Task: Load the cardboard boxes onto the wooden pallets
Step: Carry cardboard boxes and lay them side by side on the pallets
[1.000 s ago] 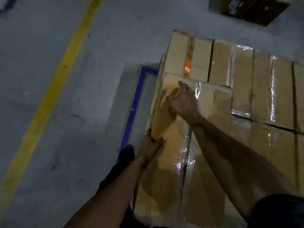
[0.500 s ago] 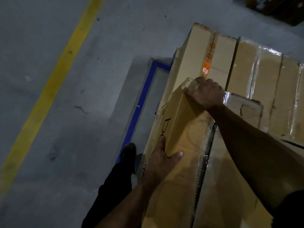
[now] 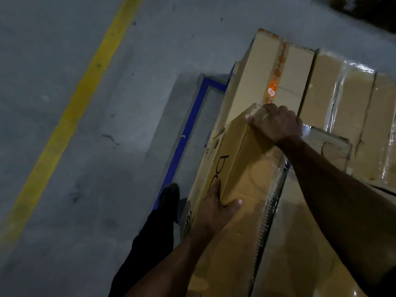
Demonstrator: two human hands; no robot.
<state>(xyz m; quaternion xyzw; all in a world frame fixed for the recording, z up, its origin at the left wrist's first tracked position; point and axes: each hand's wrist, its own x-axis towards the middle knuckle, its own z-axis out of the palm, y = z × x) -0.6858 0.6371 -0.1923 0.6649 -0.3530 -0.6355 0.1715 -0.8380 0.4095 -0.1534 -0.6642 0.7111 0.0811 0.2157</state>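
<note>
The grey concrete floor fills the frame from 7 to 11 o'clock, matt and scuffed, crossed by a worn yellow line and by a blue painted outline that borders the stack's bay. From 1 to 5 o'clock lies the stack of cardboard boxes, several already set edge to edge, so loading looks well under way; no wooden pallet shows under them, so I cannot tell what they rest on or how many boxes are left. Their tops are flat brown board, some sheathed in glossy crinkled film, one sealed with an orange printed tape strip. Near centre, running down to 6 o'clock, the box in hand is long and rectangular, plain corrugated card with dark lettering on its side and a serrated tape edge along its right seam; it appears tilted, its far corner against the stacked box, judged not yet seated. The right hand curls over that far top corner, clamped on it. The left hand grips the near left edge, thumb on top, fingers down the side. A dark shoe stands at 7 o'clock
</note>
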